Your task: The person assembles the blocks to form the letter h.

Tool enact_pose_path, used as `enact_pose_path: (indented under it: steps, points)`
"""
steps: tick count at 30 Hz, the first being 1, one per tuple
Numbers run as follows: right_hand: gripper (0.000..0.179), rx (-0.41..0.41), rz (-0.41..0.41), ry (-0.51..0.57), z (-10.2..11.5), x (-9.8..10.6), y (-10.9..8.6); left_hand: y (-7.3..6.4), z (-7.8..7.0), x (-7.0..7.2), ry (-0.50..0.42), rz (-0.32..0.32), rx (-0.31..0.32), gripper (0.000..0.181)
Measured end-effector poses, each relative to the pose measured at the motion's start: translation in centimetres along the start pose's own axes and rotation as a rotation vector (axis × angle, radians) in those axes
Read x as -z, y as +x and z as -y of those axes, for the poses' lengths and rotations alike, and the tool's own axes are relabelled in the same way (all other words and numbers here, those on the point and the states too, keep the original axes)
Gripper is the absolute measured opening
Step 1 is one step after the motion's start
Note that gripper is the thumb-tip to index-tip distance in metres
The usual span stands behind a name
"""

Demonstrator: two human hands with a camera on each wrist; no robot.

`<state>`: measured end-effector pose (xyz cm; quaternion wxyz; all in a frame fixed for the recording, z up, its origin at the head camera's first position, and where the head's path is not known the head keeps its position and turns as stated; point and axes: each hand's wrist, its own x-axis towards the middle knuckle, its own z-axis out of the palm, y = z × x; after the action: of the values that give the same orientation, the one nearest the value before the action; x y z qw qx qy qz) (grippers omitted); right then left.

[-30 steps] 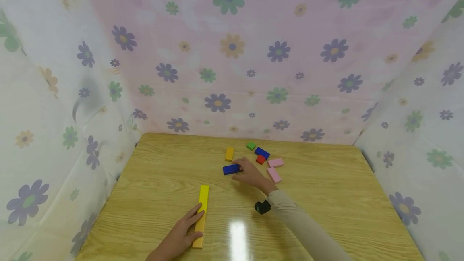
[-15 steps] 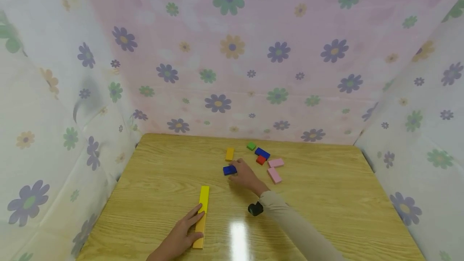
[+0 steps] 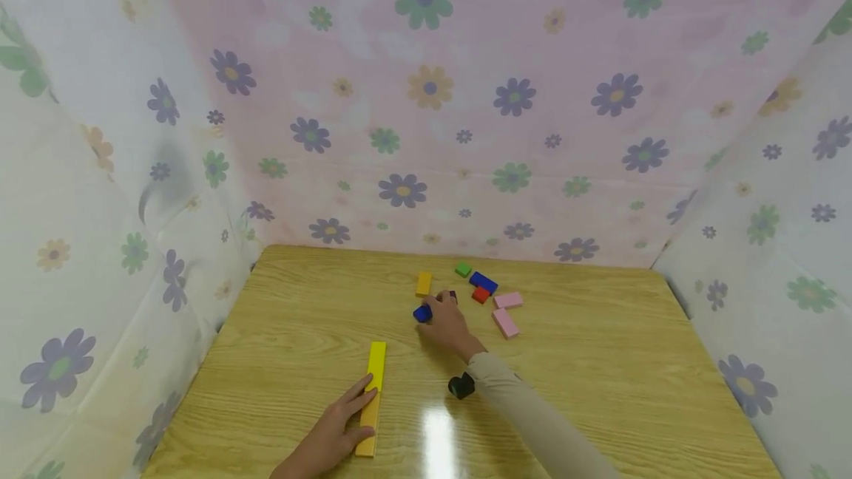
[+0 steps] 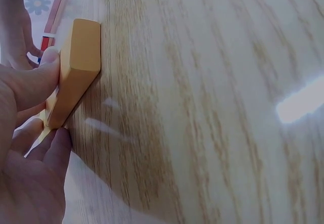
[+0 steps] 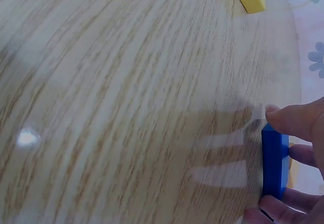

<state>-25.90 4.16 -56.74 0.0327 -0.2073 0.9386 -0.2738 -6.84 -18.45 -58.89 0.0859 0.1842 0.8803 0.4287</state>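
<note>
In the head view my left hand [image 3: 333,423] lies with extended fingers on a yellow block [image 3: 377,358] and an orange block [image 3: 367,438], which form one straight line end to end. The left wrist view shows the thumb against the near orange block [image 4: 83,49]. Farther out, my right hand [image 3: 447,325] pinches a blue block [image 3: 422,313], mostly covered by the hand. In the right wrist view the thumb is at one end of that blue block [image 5: 274,163] and the fingers are along its side and other end; it is at the tabletop.
A short orange block [image 3: 424,284] lies beyond my right hand. To its right are a green block [image 3: 463,269], another blue block [image 3: 484,283], a red block [image 3: 481,295] and two pink blocks [image 3: 506,323]. Flowered cloth walls [image 3: 426,131] enclose the wooden table [image 3: 599,361].
My right hand has shifted a little left along the blue block and covers more of it. The left hand keeps its place on the yellow and orange blocks.
</note>
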Motion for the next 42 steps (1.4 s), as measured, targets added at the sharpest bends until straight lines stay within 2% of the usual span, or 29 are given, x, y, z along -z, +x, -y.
enact_pose_path:
  steps: [5,12,18,22,28,36,42]
  points:
    - [0.033,-0.008,-0.003,-0.002,-0.2,-0.2,0.2,0.1,-0.1,0.1,-0.006,0.001,0.011,0.063]
    - [0.031,0.026,-0.01,0.104,-0.7,0.0,-0.2,0.1,-0.3,0.1,-0.001,0.004,0.014,0.062]
    - [0.032,0.053,0.006,0.138,-1.1,0.4,-0.2,0.2,-0.4,0.2,0.006,0.008,0.006,0.062]
    - [0.033,0.088,0.025,0.144,-1.1,0.7,-0.3,0.2,-0.3,0.2,0.026,0.01,0.004,0.063]
    - [0.033,0.094,0.035,0.127,-1.1,1.0,-0.4,0.2,-0.3,0.3,0.039,0.011,-0.011,0.063]
    - [0.032,0.142,0.022,0.109,-0.4,1.9,-0.4,0.1,-0.4,0.4,0.051,0.005,-0.032,0.061]
    - [0.033,0.165,0.029,0.13,1.1,2.9,-0.4,0.2,-0.4,0.5,0.015,0.025,0.005,0.062]
